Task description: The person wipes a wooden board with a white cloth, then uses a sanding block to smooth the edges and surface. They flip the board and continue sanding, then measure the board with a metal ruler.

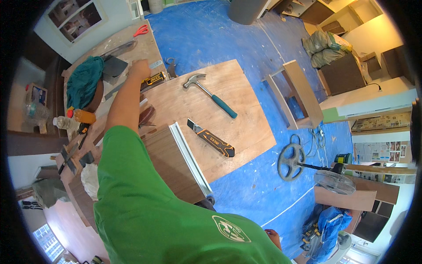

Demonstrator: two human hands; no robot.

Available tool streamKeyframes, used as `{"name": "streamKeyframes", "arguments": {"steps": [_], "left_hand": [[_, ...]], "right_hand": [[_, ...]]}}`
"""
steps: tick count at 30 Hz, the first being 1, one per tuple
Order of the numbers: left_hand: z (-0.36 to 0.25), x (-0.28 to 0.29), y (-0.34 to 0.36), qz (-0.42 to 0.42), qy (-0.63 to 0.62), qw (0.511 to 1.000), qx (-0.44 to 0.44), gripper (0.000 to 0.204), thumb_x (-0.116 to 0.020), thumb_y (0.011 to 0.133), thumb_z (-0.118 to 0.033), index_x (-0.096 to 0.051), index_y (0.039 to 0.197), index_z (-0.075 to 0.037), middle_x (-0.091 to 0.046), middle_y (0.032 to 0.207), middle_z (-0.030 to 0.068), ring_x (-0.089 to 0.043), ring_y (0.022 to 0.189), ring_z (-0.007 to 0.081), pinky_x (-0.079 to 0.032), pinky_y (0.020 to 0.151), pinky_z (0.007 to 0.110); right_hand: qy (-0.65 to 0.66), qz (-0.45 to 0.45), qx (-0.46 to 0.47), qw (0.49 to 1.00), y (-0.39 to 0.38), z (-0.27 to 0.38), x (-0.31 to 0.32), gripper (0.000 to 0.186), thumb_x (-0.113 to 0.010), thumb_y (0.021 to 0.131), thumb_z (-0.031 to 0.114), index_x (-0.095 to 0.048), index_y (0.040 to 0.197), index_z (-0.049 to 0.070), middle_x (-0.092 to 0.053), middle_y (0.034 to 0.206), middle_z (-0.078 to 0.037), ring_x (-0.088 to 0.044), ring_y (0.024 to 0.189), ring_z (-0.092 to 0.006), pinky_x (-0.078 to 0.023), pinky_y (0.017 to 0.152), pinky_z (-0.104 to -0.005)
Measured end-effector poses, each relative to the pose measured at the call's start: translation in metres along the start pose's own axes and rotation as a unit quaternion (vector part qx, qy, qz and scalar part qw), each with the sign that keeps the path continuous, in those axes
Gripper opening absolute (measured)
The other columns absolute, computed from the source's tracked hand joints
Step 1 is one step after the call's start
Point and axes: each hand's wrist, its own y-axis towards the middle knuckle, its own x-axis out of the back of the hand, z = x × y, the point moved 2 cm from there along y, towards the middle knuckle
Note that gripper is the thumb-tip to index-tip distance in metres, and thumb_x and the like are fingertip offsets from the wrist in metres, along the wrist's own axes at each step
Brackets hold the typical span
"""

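Observation:
My left hand (140,70) reaches far across the worktop, beside a black and yellow tool (154,79). Its fingers look bent, but their tips are hidden, so I cannot tell whether they grip anything. Close to it lie a flat dark sheet (114,66) and a red-handled pair of scissors (141,30). A claw hammer (212,99) with a teal grip rests on the plywood board (252,127). Nearer me on the same board is a black and orange utility knife (213,140), its blade showing. Only part of my right hand (273,238) appears, low beside my green shirt.
A brown panel with a metal channel (190,159) lies along the board's near side. A teal cloth (85,81) and bottles (85,116) are at left. Blue sheeting (246,185) covers the floor, where a wooden frame (296,97) and a fan (335,181) stand.

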Motion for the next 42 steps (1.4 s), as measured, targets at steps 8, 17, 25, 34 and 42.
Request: {"name": "streamKeyframes", "arguments": {"steps": [8, 17, 25, 34, 42], "left_hand": [[0.010, -0.006, 0.024, 0.030, 0.010, 0.999, 0.023, 0.058, -0.077, 0.081, -0.025, -0.062, 0.134, -0.010, -0.063, 0.142, 0.0137, -0.050, 0.139, 0.0376, -0.044, 0.109, 0.059], [0.028, -0.044, 0.069, -0.009, 0.052, 0.990, -0.130, 0.034, -0.068, 0.087, -0.031, -0.075, 0.109, -0.006, -0.073, 0.115, 0.0211, -0.069, 0.109, 0.0403, -0.053, 0.095, 0.053], [0.078, 0.000, 0.074, -0.146, -0.103, 0.974, -0.142, 0.043, -0.068, 0.098, -0.021, -0.064, 0.135, 0.000, -0.070, 0.126, 0.0210, -0.068, 0.115, 0.0336, -0.051, 0.100, 0.042], [0.080, 0.134, -0.005, -0.280, -0.276, 0.909, -0.136, 0.053, -0.071, 0.097, -0.035, -0.065, 0.135, 0.001, -0.071, 0.130, 0.0197, -0.067, 0.120, 0.0296, -0.050, 0.104, 0.040], [-0.028, 0.261, -0.251, -0.327, -0.612, 0.686, -0.217, 0.014, -0.077, 0.096, -0.016, -0.068, 0.093, -0.005, -0.073, 0.088, 0.0009, -0.061, 0.076, 0.0069, -0.045, 0.070, 0.024]], "right_hand": [[-0.069, 0.019, 0.006, 0.997, -0.020, 0.014, -0.012, 0.030, -0.078, 0.093, 0.022, -0.074, 0.113, 0.001, -0.074, 0.084, -0.008, -0.067, 0.068, -0.0147, -0.053, 0.064, -0.0303], [-0.099, -0.011, -0.011, 0.995, -0.008, -0.032, -0.019, 0.032, -0.075, 0.094, 0.032, -0.075, 0.111, 0.004, -0.075, 0.080, -0.007, -0.071, 0.073, -0.0170, -0.056, 0.070, -0.0344], [-0.066, -0.007, -0.019, 0.998, -0.002, -0.066, -0.018, 0.040, -0.074, 0.094, 0.040, -0.074, 0.116, 0.007, -0.078, 0.086, -0.011, -0.075, 0.080, -0.0202, -0.058, 0.076, -0.0367], [-0.046, -0.016, 0.041, 0.998, 0.042, -0.111, -0.026, 0.028, -0.081, 0.084, 0.021, -0.074, 0.106, 0.004, -0.073, 0.082, -0.010, -0.071, 0.073, -0.0182, -0.057, 0.070, -0.0355], [0.065, -0.060, 0.130, 0.988, 0.062, -0.110, -0.030, 0.019, -0.078, 0.086, 0.013, -0.065, 0.083, 0.000, -0.066, 0.073, -0.009, -0.060, 0.049, -0.0189, -0.051, 0.045, -0.0334]]}}
